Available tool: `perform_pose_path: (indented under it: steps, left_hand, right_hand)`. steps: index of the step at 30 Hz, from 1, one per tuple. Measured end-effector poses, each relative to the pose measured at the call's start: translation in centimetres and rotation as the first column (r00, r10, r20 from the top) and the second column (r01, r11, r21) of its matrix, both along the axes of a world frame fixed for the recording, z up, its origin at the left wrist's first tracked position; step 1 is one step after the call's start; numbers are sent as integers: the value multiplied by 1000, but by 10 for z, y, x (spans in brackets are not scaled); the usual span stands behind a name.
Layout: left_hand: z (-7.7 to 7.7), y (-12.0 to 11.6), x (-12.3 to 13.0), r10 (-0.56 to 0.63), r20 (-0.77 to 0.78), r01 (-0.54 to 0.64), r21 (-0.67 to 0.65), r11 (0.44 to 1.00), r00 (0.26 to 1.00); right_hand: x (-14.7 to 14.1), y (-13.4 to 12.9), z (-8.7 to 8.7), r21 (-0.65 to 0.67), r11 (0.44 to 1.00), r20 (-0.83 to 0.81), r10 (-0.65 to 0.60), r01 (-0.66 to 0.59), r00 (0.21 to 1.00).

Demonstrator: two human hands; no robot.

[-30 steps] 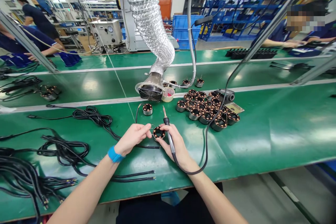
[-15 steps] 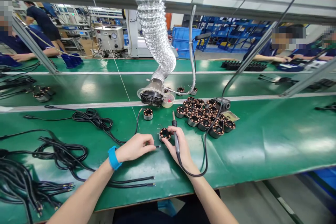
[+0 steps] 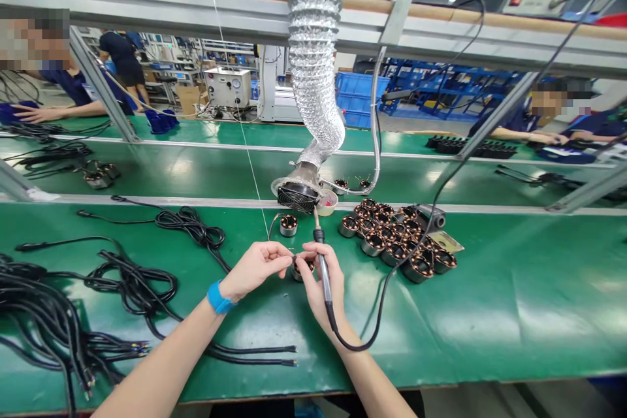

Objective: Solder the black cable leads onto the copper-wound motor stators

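Okay, so going left to right: a co-worker's hand [image 3: 42, 113] is resting up in the far corner next to some dark blue parts, and a fat bundle of black cables [image 3: 46, 313] is sprawling over the near left of the green bench [image 3: 514, 313]. Next to that, one coiled cable [image 3: 130, 284] is lying just nearer the person than another coiled cable [image 3: 196, 228]. Moving in, the left hand [image 3: 257, 269], with a blue wristband [image 3: 220, 298] on, is narrowing to a pinch on some small dark tip [image 3: 294, 260], too tiny for me to say what exactly. Below it, two loose cable ends [image 3: 274, 356] are pointing right. Just beyond the hands a copper-wound ring [image 3: 289, 226] is sitting upright, while the ring being worked on [image 3: 296, 276] is sitting right under both sets of fingertips, partly hidden. A black fan [image 3: 298, 197] is standing behind, under the silver duct [image 3: 318, 78]. The right hand [image 3: 314, 297] is gripping a soldering iron [image 3: 324, 272], tip pointing up and away, with thumb and fingers bunching close by the left fingertips. Further right, a cluster of copper-wound rings [image 3: 373, 245] is crowding together, with a flat plate [image 3: 450, 241] lying just beside it.
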State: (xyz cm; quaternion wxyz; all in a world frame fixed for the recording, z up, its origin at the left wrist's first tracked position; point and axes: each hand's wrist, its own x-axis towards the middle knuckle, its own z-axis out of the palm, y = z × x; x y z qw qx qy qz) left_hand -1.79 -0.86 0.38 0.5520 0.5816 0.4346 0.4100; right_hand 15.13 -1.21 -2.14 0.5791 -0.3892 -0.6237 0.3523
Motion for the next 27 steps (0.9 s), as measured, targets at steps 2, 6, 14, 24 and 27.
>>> perform_pose_path:
  steps: [2, 6, 14, 24, 27]
  left_hand:
    - [0, 0, 1, 30, 19, -30, 2, 1000, 999]
    - [2, 0, 2, 136, 25, -136, 23, 990, 990]
    - [4, -5, 7, -1, -147, 5, 28, 1000, 989]
    - [12, -5, -2, -65, -197, 72, 32, 997, 978]
    - [13, -4, -4, -63, -168, 59, -24, 998, 984]
  right_hand:
    - [-7, -1, -2, -37, 999, -61, -35, 33, 997]
    - [-14, -8, -5, -12, 996, -33, -92, 91, 995]
    - [-8, -8, 11, 243, 968, 209, -117, 64, 971]
    - [1, -6, 12, 140, 989, 218, -79, 49, 973]
    - [2, -5, 10, 129, 991, 223, -73, 45, 972]
